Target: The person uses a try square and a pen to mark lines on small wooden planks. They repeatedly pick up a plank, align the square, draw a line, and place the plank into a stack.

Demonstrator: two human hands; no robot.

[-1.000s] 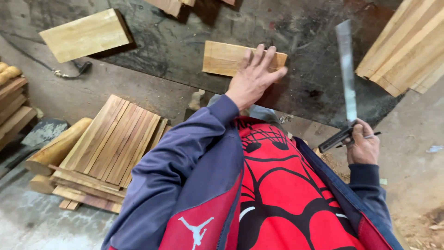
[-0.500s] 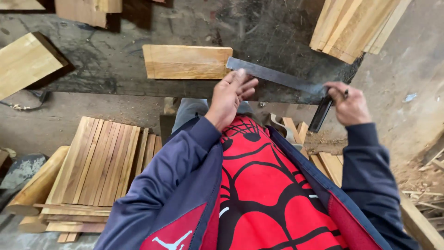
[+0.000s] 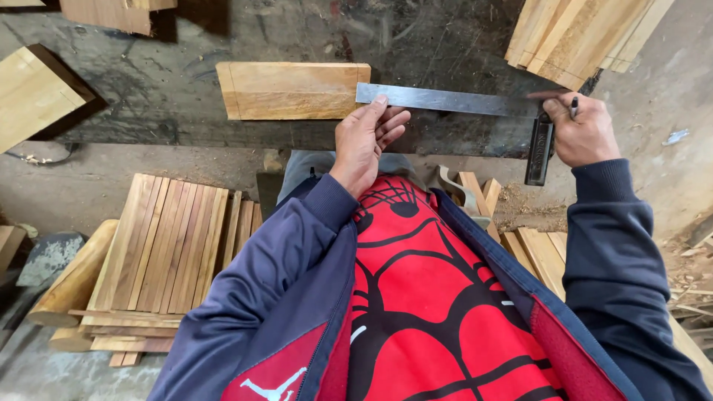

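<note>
A flat rectangular wooden board lies on the dark workbench. A try square with a steel blade and dark handle lies across the bench, its blade tip next to the board's right end. My left hand pinches the blade's left end with fingertips. My right hand grips the square at the handle corner, together with a pencil.
A stack of wooden slats rests at the bench's far right. Another board sits at the left, one more at the top. Below the bench, slats are piled on the floor at left; offcuts lie at right.
The square swung down from upright in my right hand to lie flat on the bench. My left hand left the board and took the blade's end.
</note>
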